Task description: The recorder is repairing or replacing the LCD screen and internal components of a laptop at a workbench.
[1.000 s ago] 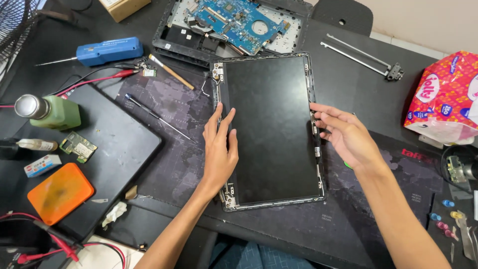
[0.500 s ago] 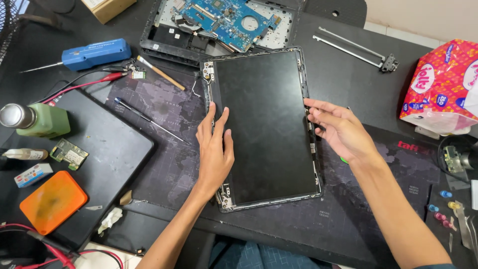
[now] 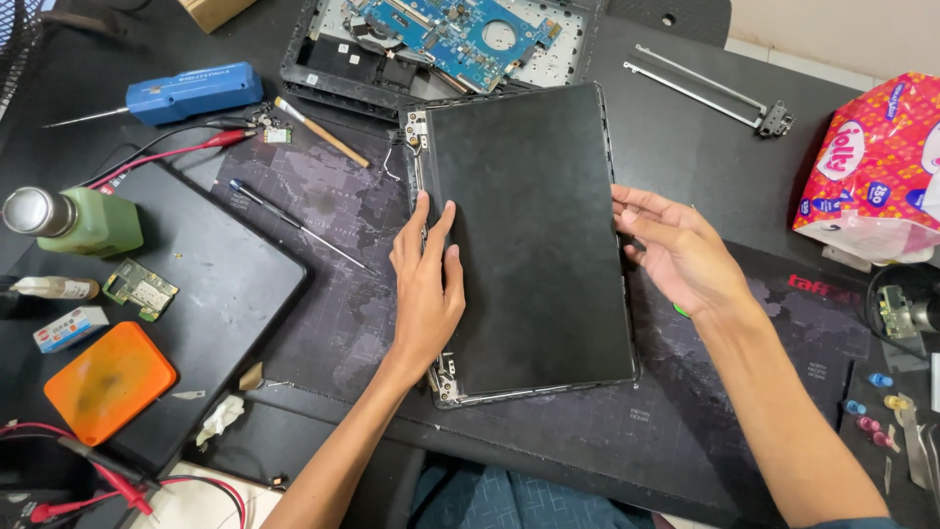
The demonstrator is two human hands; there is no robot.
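A black laptop screen panel [image 3: 534, 245] lies flat in its lid frame on a dark work mat [image 3: 323, 235]. My left hand [image 3: 426, 284] rests on the panel's left edge, fingers spread flat, holding nothing. At the panel's right edge my right hand [image 3: 676, 250] touches it with its fingertips, fingers slightly curled and apart. Metal hinges show at the frame's top left [image 3: 416, 127] and bottom left [image 3: 446, 377] corners.
An opened laptop base with a blue circuit board [image 3: 450, 29] lies behind the panel. A thin screwdriver [image 3: 299, 225], brush [image 3: 318, 132], blue tool [image 3: 191, 93], green bottle [image 3: 73, 220], orange pad [image 3: 103, 382] and black tablet-like slab [image 3: 196, 294] sit left. Tissue pack [image 3: 876, 167] at right.
My left hand has slid a little up the panel's left edge. My right hand has come closer against the right edge. The view has shifted slightly.
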